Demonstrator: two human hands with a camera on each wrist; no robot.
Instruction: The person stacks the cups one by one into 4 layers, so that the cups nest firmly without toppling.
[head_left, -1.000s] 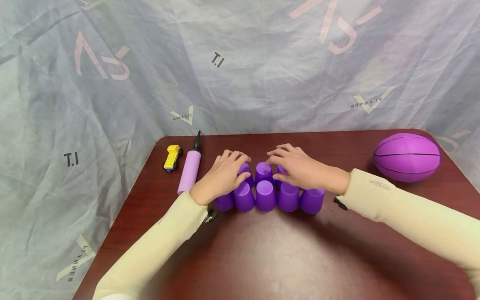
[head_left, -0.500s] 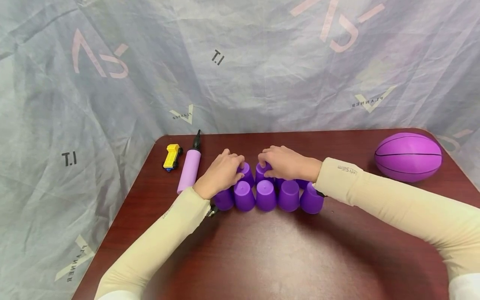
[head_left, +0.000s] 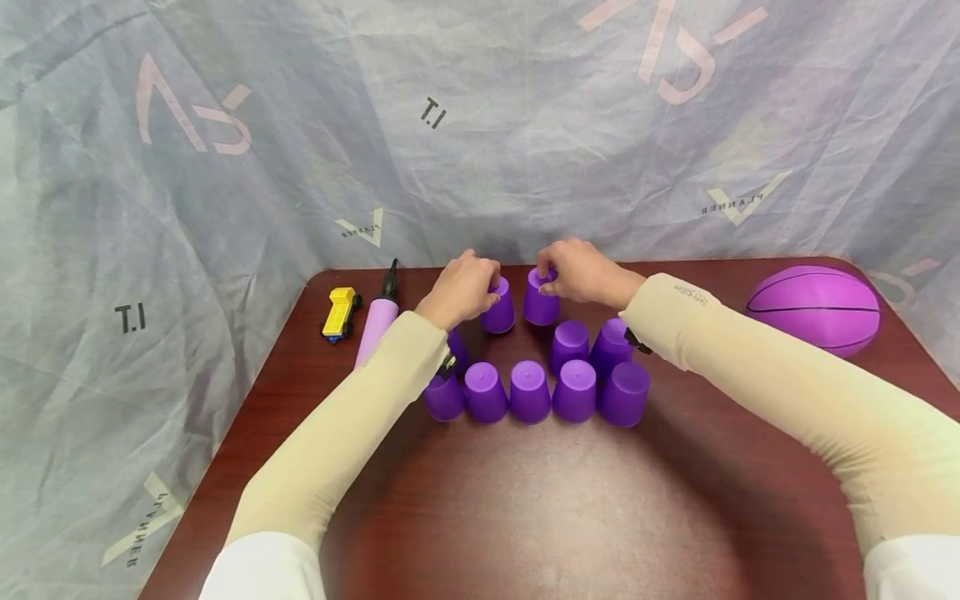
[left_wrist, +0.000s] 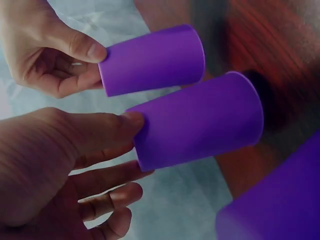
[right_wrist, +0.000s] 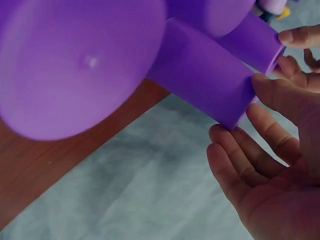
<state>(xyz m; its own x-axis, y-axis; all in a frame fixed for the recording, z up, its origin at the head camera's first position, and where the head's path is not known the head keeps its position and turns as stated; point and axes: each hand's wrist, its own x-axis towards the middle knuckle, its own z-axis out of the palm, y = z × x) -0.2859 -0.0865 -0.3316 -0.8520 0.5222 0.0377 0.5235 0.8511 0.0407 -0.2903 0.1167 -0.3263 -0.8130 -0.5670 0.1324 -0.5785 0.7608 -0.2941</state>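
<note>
At the far side of the table, my left hand point(head_left: 462, 287) pinches an upside-down purple cup point(head_left: 498, 315) by its base end. Thumb and fingertips grip that cup point(left_wrist: 195, 130) in the left wrist view, the lower fingers loosely spread. Just to the right, my right hand point(head_left: 587, 273) pinches a second upside-down purple cup point(head_left: 542, 307) the same way; the right wrist view has this cup point(right_wrist: 200, 75) between thumb and fingers. A small gap separates the two held cups. Nearer me, a row of several inverted purple cups point(head_left: 530, 393) stands side by side.
Behind that row stand more inverted cups point(head_left: 570, 346), one partly hidden by the left wrist. A yellow toy truck point(head_left: 341, 314) and a pink hand pump point(head_left: 377, 321) lie at left, the sleeve covering part of the pump. A purple ball point(head_left: 816, 308) rests at back right.
My hands came down onto two cups in the back row and pinched them. Both cups have since moved away from me toward the table's far edge, leaving a gap in that row.
</note>
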